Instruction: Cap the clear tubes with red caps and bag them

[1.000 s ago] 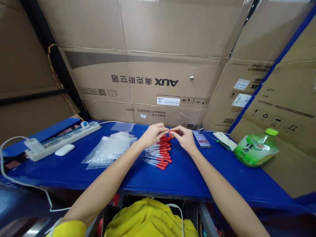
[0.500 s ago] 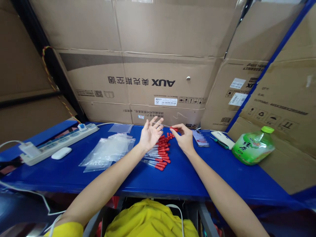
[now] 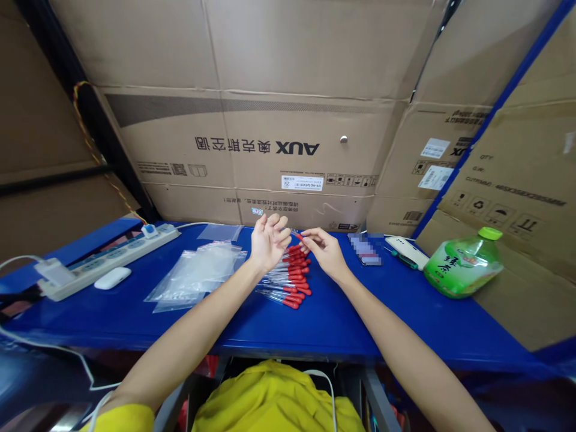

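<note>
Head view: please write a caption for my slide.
Right hand holds a red-ended tube near similar tubes on blue table.

On table (image 3: 342, 318), centre: droppers (image 3: 294, 283) in a row, left hand (image 3: 269, 243) and right hand (image 3: 321, 249) at its far end. Left of row: stacked bags (image 3: 198, 273); single bag (image 3: 219, 233) beyond, far side. Farther left: power strip (image 3: 117, 259), earphone case (image 3: 112, 278) just right. Right of row: phone (image 3: 365, 251), then device (possibly another phone) (image 3: 407, 249), then bottle (image 3: 463, 265). Cardboard (image 3: 270, 72) behind table.
</note>
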Demonstrator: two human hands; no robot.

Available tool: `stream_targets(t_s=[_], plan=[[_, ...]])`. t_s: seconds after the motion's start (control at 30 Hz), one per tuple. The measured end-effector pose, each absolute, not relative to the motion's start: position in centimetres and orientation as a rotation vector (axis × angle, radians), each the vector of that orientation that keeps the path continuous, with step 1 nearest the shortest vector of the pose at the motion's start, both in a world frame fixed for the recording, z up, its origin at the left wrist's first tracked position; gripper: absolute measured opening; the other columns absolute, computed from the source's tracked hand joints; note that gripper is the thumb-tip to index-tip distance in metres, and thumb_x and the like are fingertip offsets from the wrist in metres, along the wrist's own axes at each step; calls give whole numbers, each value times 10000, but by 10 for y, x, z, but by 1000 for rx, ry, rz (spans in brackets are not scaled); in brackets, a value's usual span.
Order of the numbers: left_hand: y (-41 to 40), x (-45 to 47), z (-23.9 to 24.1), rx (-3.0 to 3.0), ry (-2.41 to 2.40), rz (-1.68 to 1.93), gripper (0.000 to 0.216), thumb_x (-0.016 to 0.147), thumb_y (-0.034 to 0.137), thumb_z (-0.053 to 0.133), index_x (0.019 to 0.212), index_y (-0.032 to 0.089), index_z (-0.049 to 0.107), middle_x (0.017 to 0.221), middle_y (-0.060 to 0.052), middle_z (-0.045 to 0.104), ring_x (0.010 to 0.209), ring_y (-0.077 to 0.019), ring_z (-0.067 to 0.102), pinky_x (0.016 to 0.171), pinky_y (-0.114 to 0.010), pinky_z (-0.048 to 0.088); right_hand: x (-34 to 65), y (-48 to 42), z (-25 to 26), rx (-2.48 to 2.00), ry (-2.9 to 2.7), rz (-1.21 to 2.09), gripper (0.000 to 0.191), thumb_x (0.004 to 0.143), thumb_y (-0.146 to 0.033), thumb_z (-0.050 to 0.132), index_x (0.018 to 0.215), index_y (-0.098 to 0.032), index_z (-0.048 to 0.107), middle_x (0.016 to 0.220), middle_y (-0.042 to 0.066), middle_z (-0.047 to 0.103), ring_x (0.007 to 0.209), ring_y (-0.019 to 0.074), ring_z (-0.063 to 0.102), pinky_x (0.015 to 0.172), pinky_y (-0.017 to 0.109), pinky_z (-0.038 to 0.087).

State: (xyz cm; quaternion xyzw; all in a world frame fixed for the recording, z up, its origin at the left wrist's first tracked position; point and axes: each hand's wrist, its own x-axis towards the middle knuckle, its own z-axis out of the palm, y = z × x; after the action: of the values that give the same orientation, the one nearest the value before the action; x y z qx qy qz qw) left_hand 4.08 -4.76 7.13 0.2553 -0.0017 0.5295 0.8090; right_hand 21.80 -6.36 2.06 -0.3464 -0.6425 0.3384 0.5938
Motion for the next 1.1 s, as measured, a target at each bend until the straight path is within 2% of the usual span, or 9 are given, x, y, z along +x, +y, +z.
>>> stream_targets(t_s=[0.23, 0.4, 0.63, 0.83, 1.1], plan=[[-45, 36, 74, 546, 5, 1196, 391, 1084, 351, 249, 719, 215, 235, 614, 63, 260, 387, -65, 168, 395, -238, 156, 211, -67, 28, -782, -1407, 1025, 430, 762, -574, 827, 935, -202, 700, 739, 24, 770, 620, 171, 719, 632, 308, 596], [-45, 35, 75, 548, 83, 1241, 385, 1057, 350, 337, 713, 216, 228, 605, 70, 239, 390, -66, 114, 391, -246, 136, 207, -71, 33, -794, -1355, 977, 427, 701, -548, 875, 881, -193, 721, 730, 31, 771, 633, 176, 724, 646, 314, 603], [-48, 38, 74, 528, 121, 1244, 379, 1028, 328, 389, 712, 220, 210, 597, 75, 220, 386, -64, 89, 392, -245, 117, 206, -74, 34, -825, -1361, 874, 383, 722, -530, 866, 812, -185, 725, 634, 24, 722, 556, 168, 671, 563, 296, 554], [-47, 39, 72, 533, 100, 1230, 368, 1023, 318, 385, 719, 223, 201, 598, 77, 219, 379, -63, 100, 392, -245, 110, 206, -74, 33, -797, -1371, 856, 329, 756, -483, 854, 812, -186, 724, 618, 13, 708, 530, 151, 644, 545, 283, 538], [-48, 41, 70, 537, 98, 1219, 361, 1025, 329, 357, 724, 224, 187, 598, 81, 211, 368, -57, 105, 394, -244, 88, 206, -75, 32, -826, -1364, 839, 362, 749, -520, 851, 818, -188, 724, 628, 22, 711, 529, 161, 648, 524, 289, 543]])
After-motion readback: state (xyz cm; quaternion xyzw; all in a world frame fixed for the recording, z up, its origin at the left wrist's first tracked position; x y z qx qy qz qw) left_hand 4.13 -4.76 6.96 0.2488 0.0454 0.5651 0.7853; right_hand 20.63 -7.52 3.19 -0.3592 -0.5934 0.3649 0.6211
